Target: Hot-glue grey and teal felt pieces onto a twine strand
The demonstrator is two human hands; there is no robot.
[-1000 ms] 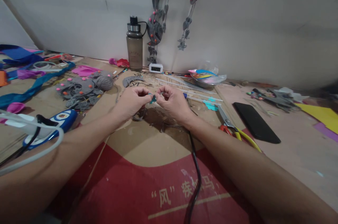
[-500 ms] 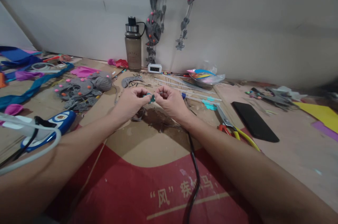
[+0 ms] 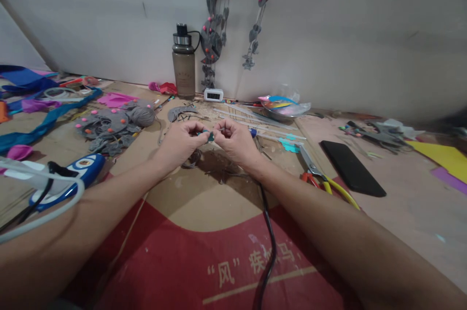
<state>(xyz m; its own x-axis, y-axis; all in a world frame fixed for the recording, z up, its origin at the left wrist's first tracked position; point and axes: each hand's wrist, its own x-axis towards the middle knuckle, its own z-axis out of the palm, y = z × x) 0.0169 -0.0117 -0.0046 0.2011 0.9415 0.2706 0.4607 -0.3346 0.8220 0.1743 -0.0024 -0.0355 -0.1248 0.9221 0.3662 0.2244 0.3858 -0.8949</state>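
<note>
A small teal piece (image 3: 210,137) is pinched between both hands at the middle of the view, above the cardboard (image 3: 175,203). My left hand (image 3: 184,143) grips it from the left with thumb and forefinger. From the right, my right hand (image 3: 235,142) has its fingertips closed on the same piece; the fingers partly cover it. Below the hands lies a small coil of grey yarn (image 3: 192,159). Turquoise felt cut-outs (image 3: 289,143) rest to the right of my right hand.
Scissors (image 3: 314,169) with yellow and red handles and a black phone (image 3: 352,168) lie at right. A bottle (image 3: 184,69) and a small clock (image 3: 213,95) stand behind. Grey felt and yarn (image 3: 109,125) sit left, near a blue-and-white device (image 3: 78,178). A black cable (image 3: 270,232) crosses the front.
</note>
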